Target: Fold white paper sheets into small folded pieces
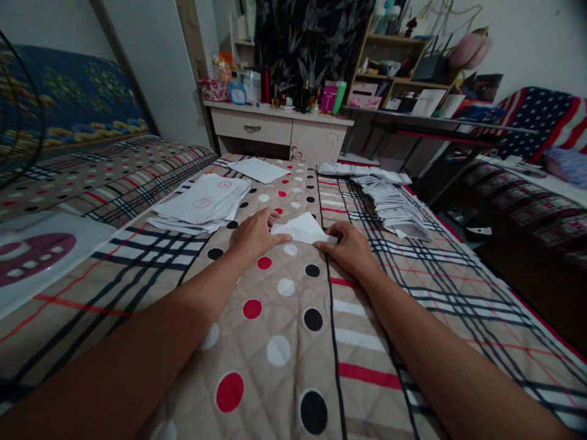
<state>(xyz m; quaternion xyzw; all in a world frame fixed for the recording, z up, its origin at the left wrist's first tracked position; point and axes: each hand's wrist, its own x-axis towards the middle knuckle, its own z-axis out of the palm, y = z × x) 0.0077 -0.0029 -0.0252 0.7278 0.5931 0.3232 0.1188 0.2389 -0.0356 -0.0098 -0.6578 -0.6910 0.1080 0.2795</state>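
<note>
A small piece of folded white paper [302, 228] lies between my hands, just above the quilted, dotted bedspread [293, 318]. My left hand [259, 232] pinches its left end with thumb and fingers. At the opposite end, my right hand [347, 245] grips the paper's right corner between thumb and forefinger. Beyond my left hand is a stack of flat white paper sheets [202, 201] with faint red round prints. One more white sheet [259, 170] lies farther back. To the right of my right hand, many folded white papers [392, 205] overlap in a fanned row.
A white bundle [362, 172] lies behind the fanned row. A white plastic bag [50, 250] with a maroon print is at the left. Across the far end stands a white dresser [270, 128] crowded with bottles and a blue clock [238, 93]. A desk [440, 119] stands at the right.
</note>
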